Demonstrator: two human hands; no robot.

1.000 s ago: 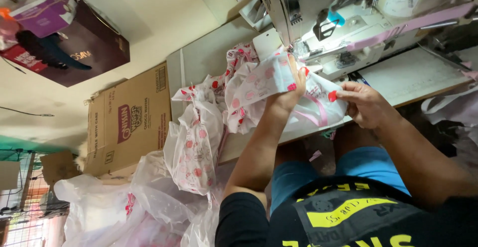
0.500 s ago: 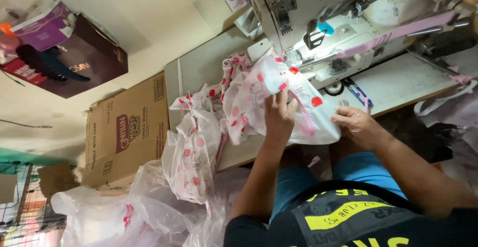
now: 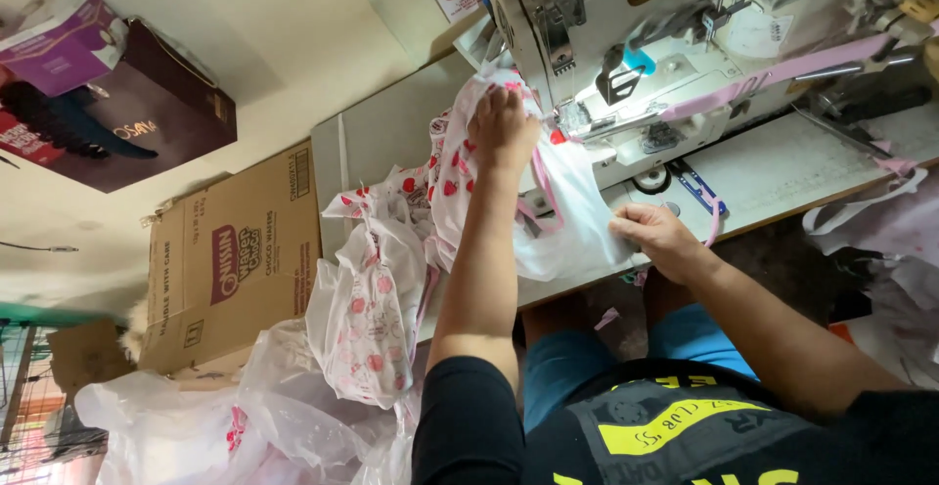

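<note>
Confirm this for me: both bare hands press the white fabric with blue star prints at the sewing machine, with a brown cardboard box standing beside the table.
Wrong in one respect: the head view shows the white fabric printed with red hearts, not blue stars. The left hand and right hand do press it at the white sewing machine, and the brown cardboard box stands beside the table.

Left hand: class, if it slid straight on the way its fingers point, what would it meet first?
The left hand lies flat on the printed fabric, fingers toward the sewing machine. Straight on, it would probably meet the machine's body just beyond the fingertips, though depth is hard to judge.
</note>
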